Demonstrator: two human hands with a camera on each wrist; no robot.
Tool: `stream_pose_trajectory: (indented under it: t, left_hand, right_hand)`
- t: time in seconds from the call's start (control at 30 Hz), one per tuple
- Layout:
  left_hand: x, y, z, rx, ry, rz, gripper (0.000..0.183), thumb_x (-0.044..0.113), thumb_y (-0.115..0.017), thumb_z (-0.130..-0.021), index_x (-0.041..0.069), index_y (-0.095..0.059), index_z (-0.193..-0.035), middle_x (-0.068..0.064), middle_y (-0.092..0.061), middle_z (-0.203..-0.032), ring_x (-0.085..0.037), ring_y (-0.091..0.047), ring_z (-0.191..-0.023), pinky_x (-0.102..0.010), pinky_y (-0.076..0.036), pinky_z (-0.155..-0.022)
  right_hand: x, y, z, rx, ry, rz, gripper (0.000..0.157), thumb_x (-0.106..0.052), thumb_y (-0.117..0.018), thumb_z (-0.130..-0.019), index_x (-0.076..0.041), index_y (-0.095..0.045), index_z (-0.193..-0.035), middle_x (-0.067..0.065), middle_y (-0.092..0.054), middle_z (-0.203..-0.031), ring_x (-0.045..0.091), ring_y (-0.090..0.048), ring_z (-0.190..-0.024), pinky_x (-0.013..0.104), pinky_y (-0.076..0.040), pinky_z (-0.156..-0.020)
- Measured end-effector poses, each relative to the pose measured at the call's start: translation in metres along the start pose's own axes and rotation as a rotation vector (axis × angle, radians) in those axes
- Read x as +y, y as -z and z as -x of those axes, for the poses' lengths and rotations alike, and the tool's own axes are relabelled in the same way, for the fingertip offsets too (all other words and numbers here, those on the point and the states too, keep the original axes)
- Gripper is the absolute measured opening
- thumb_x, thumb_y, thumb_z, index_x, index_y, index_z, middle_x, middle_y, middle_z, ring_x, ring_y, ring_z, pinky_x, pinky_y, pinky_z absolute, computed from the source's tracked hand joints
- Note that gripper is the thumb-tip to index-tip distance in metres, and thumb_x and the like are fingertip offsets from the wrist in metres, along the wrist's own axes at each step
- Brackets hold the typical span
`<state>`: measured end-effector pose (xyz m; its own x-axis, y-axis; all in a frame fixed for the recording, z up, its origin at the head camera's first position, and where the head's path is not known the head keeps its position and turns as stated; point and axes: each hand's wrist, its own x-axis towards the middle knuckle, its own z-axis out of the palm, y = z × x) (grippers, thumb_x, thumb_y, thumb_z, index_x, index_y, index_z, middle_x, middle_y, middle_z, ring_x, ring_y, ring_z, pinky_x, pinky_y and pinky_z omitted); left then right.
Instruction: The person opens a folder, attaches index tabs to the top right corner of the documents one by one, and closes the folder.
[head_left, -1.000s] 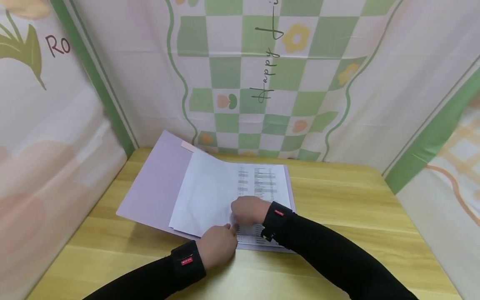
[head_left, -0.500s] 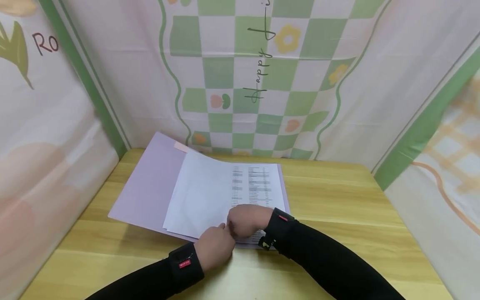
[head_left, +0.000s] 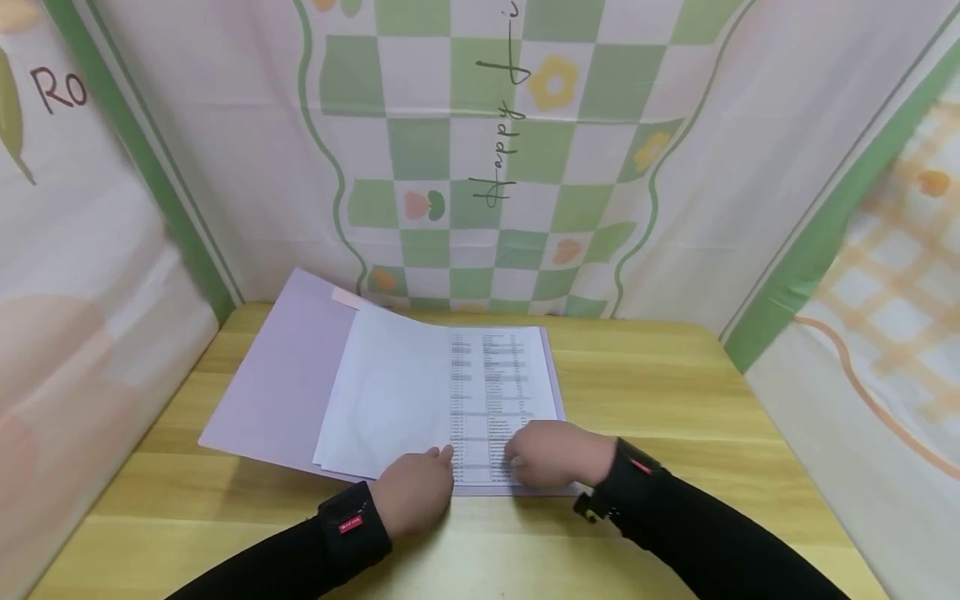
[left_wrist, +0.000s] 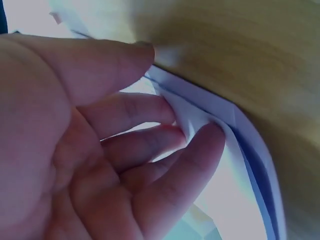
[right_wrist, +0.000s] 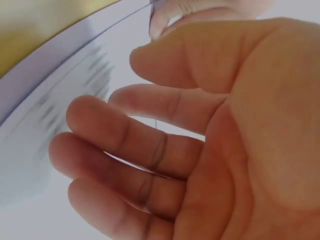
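Observation:
A lilac folder (head_left: 266, 383) lies spread on the table. In it, a white page (head_left: 382, 383) with a blank face leans left against the raised cover, and a sheet printed with rows of text (head_left: 487, 367) lies flat at right. My left hand (head_left: 416, 493) is at the near edge where the two meet; in the left wrist view its loosely bent fingertips touch the curved paper (left_wrist: 235, 170), thumb apart. My right hand (head_left: 558, 454) is over the lower right of the printed sheet, and the right wrist view shows its fingers (right_wrist: 90, 117) relaxed, with nothing between them and the thumb.
The wooden table (head_left: 630, 383) extends around the folder on all sides. A patterned cloth (head_left: 420, 142) hangs along the back and sides. A pale pink strip (head_left: 345, 298) sits at the top of the folder's cover.
My right hand has come down the page to meet the left hand, then moved right, away from it. The left hand stays at the near edge. The head view has shifted slightly.

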<state>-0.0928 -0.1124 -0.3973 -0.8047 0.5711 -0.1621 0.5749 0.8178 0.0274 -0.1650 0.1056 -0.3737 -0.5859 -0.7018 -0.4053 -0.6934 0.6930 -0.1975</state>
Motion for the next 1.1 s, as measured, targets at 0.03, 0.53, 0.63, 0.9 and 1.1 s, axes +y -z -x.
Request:
stream_pose_trajectory:
  t: [0.03,0.53,0.63,0.9,1.1]
  left_hand:
    - [-0.001,0.000,0.001,-0.002,0.002,0.009,0.031,0.012,-0.058,-0.096,-0.002,-0.069,-0.122,-0.013,-0.062,-0.132,-0.024,-0.060,-0.119,-0.037,-0.051,-0.091]
    - [-0.007,0.005,0.002,-0.046,-0.007,0.075,0.042,0.012,-0.061,-0.092,0.001,-0.063,-0.133,-0.013,-0.058,-0.138,-0.028,-0.054,-0.126,-0.037,-0.045,-0.100]
    - [-0.008,0.005,0.000,-0.039,-0.035,0.046,0.040,0.012,-0.060,-0.093,0.002,-0.063,-0.132,-0.012,-0.058,-0.138,-0.026,-0.054,-0.127,-0.036,-0.044,-0.101]
    - [-0.013,-0.006,-0.004,-0.038,-0.026,0.071,0.037,0.018,-0.060,-0.096,0.004,-0.066,-0.130,-0.009,-0.057,-0.139,-0.023,-0.052,-0.129,-0.036,-0.041,-0.104]
    - [-0.011,-0.004,-0.001,-0.027,-0.009,0.106,0.039,0.022,-0.063,-0.095,-0.001,-0.066,-0.127,-0.012,-0.057,-0.139,-0.027,-0.053,-0.128,-0.038,-0.042,-0.103]
  right_hand:
    - [0.006,-0.001,0.009,0.024,-0.008,-0.016,0.016,-0.018,-0.064,-0.090,-0.013,-0.077,-0.099,-0.004,-0.070,-0.092,0.011,-0.059,-0.075,0.034,-0.050,-0.074]
    - [0.064,-0.031,0.125,0.189,-0.225,-0.221,0.012,-0.011,-0.073,-0.086,-0.013,-0.070,-0.098,-0.005,-0.061,-0.083,0.008,-0.048,-0.066,0.035,-0.044,-0.065]
    - [0.066,-0.042,0.131,0.184,-0.286,-0.203,0.019,-0.017,-0.080,-0.083,-0.014,-0.069,-0.097,-0.004,-0.060,-0.087,0.011,-0.051,-0.072,0.036,-0.046,-0.067]
    - [0.065,-0.061,0.140,0.237,-0.297,-0.193,0.023,-0.007,-0.080,-0.078,-0.017,-0.065,-0.093,-0.004,-0.048,-0.083,0.008,-0.042,-0.064,0.029,-0.039,-0.060]
    - [0.066,-0.071,0.140,0.297,-0.264,-0.123,0.027,-0.006,-0.077,-0.078,-0.021,-0.056,-0.082,-0.007,-0.043,-0.076,0.007,-0.038,-0.061,0.027,-0.036,-0.056]
